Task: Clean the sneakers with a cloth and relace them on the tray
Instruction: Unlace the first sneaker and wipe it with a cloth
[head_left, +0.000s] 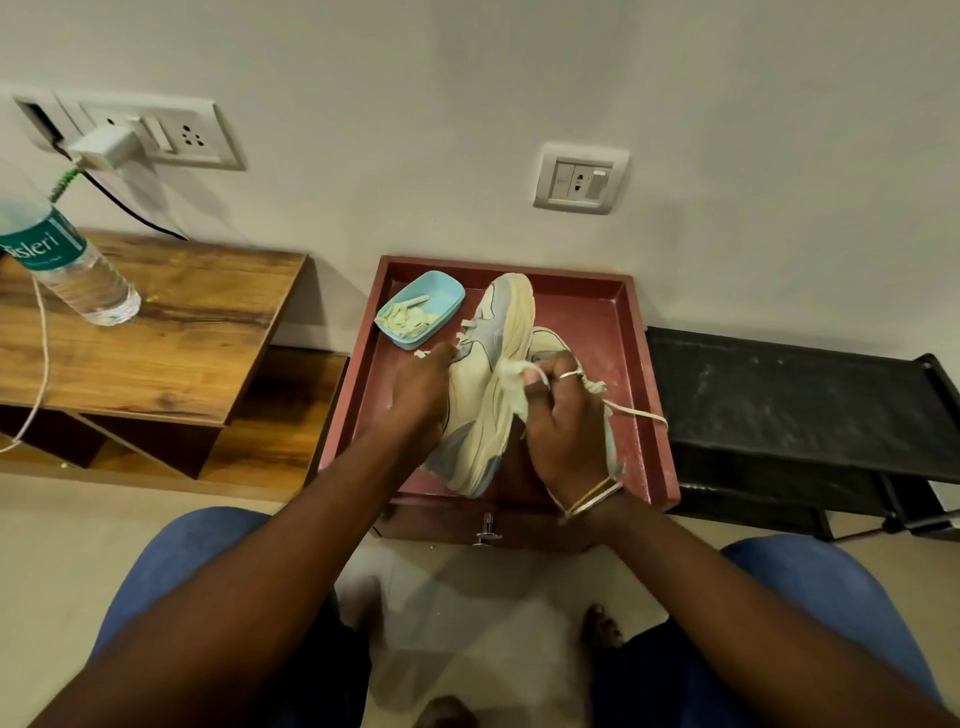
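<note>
1. At your far left, a water bottle stands on the wooden bench.
2. In the far left corner of the red tray sits a blue dish holding pale strips.
3. Your left hand grips the sneaker by its upper, fingers curled round it. The shoe is tipped on its side on the tray, sole facing right.
4. Your right hand pinches a pale cloth against that sole.
5. A second sneaker lies mostly hidden behind your right hand, its lace trailing toward the tray's right wall.
6. A black rack stands just beside the tray.
</note>
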